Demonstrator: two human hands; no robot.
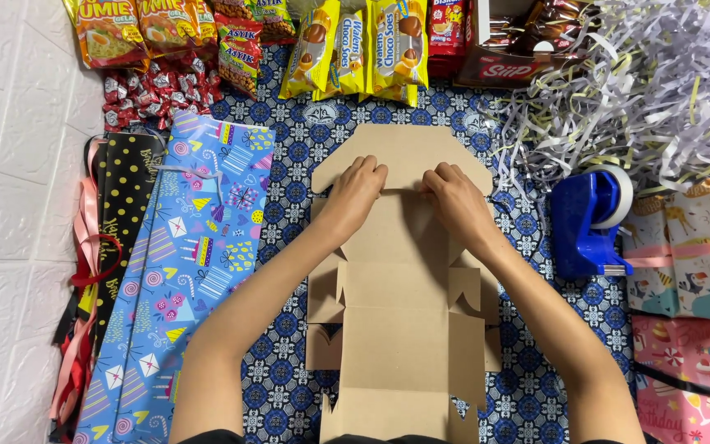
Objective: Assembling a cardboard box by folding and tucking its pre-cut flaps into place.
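- One flat die-cut cardboard box blank (400, 329) lies unfolded on the patterned cloth (289, 140).
- Left hand (353, 196) and right hand (456, 200): fingers bent, pressing down on a crease of the blank, fingertips nearly meeting.
- One blue tape dispenser (587, 224) right of the right fingers.
- Three yellow snack packs (363, 49) beyond the fingertips.
- One open carton (507, 49), top right, holds brown sachets.
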